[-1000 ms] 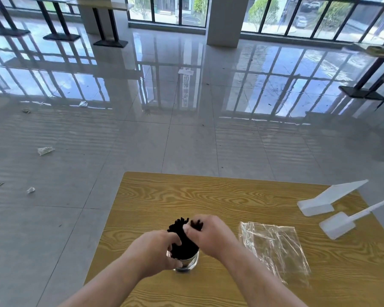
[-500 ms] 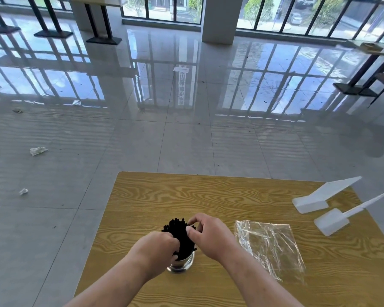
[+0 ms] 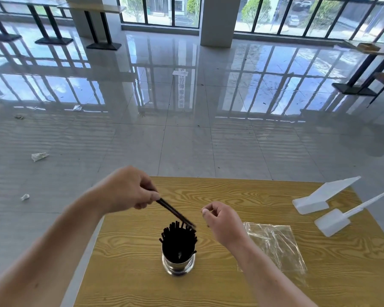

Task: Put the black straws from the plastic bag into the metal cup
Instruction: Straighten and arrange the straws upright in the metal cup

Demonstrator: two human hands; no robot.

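A metal cup (image 3: 178,264) stands on the wooden table (image 3: 231,200), packed with upright black straws (image 3: 177,240). My left hand (image 3: 126,190) is raised above and to the left of the cup and pinches a couple of black straws (image 3: 175,212), which slant down toward the bundle's top right edge. My right hand (image 3: 222,220) hovers to the right of the cup with fingers curled and nothing visible in it. The clear plastic bag (image 3: 275,244) lies flat on the table to the right, looking empty.
Two white plastic scoop-like pieces, one (image 3: 319,197) and the other (image 3: 341,220), lie at the table's right edge. Beyond the table's far edge is a glossy tiled floor with scraps of litter (image 3: 39,156). Other tables stand far off by the windows.
Both hands have left the cup and straw bundle. My left hand rose up and left, drawing out a couple of straws; my right hand moved off to the right.
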